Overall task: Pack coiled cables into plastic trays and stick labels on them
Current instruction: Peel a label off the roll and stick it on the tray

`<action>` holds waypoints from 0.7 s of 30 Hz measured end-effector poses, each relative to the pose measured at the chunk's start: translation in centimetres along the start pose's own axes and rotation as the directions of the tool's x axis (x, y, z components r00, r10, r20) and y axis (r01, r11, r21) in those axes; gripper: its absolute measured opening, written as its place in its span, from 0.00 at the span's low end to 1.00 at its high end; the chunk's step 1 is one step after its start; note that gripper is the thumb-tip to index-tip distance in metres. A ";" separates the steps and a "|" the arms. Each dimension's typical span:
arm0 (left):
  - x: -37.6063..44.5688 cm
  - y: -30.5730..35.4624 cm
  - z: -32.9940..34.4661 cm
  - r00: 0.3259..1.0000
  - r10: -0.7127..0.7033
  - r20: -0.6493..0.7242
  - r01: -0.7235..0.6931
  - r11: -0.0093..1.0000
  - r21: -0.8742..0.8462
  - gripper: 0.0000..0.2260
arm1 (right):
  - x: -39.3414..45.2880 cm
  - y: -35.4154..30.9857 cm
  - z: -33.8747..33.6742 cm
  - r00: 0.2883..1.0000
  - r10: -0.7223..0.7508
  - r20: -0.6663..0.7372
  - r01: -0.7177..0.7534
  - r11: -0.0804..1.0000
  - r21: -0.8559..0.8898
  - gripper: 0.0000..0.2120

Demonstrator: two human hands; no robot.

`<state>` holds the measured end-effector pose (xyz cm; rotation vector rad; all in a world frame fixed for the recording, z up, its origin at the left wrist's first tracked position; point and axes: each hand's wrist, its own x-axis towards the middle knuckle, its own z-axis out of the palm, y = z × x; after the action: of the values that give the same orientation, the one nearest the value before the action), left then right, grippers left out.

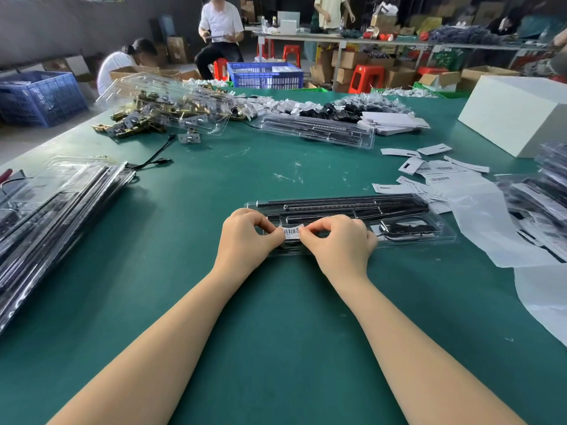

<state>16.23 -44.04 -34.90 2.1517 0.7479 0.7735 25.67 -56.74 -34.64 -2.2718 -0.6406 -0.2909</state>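
A small white barcode label (pixel 291 232) is pinched at its ends between the curled fingers of the left hand (pixel 249 237) and right hand (pixel 339 243), over the near left end of a clear plastic tray (pixel 408 240). Long black rods and a coiled cable (pixel 405 229) are held in the tray, on the green table (pixel 199 210).

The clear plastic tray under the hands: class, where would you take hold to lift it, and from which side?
Grip the clear plastic tray by its flat rim at the free right end, coming in from the right. The left hand and right hand pinch the barcode label over the other end.
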 end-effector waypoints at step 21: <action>-0.5 -0.2 -1.4 0.945 0.230 0.231 -0.317 0.813 0.487 0.18 | 2.5 4.9 -5.2 0.983 0.179 -0.048 -0.185 0.935 -0.302 0.26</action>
<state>14.88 -43.69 -34.45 2.8275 0.6113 0.5656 30.30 -62.49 -33.01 -2.6013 -0.3903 -0.3400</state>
